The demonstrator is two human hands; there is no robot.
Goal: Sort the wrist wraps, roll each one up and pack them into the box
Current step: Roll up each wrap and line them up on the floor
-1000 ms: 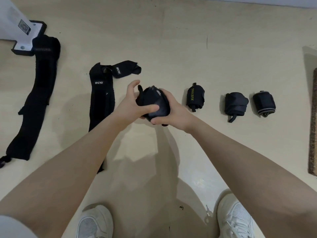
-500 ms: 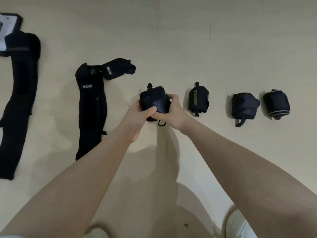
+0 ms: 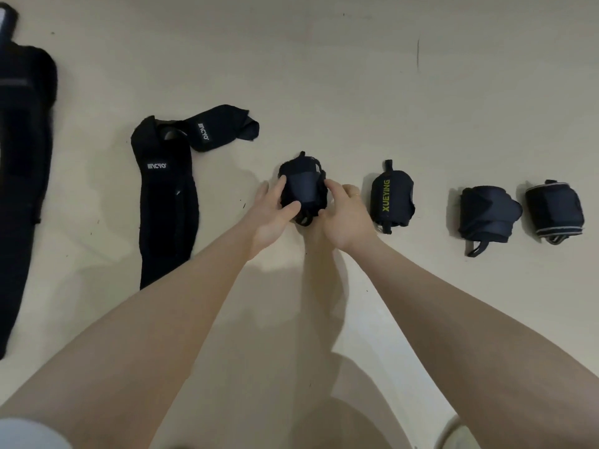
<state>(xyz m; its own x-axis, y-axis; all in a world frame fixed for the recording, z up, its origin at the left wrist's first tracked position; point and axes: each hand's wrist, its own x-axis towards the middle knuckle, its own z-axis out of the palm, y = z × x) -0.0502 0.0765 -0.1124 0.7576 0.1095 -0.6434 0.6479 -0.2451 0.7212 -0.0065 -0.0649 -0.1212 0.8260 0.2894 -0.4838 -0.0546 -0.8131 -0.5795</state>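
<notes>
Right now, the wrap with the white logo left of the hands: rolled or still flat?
Flat. The logo wrap lies unrolled along the floor, its top end folded over sideways.

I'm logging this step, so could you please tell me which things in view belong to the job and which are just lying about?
Part of the job:
- rolled wrap, held by the left hand and right hand
- XUEYING roll
- two more rolls
- unrolled wrap
- long wrap

Just lying about:
- white object, far left, cut off
- shoe
</notes>
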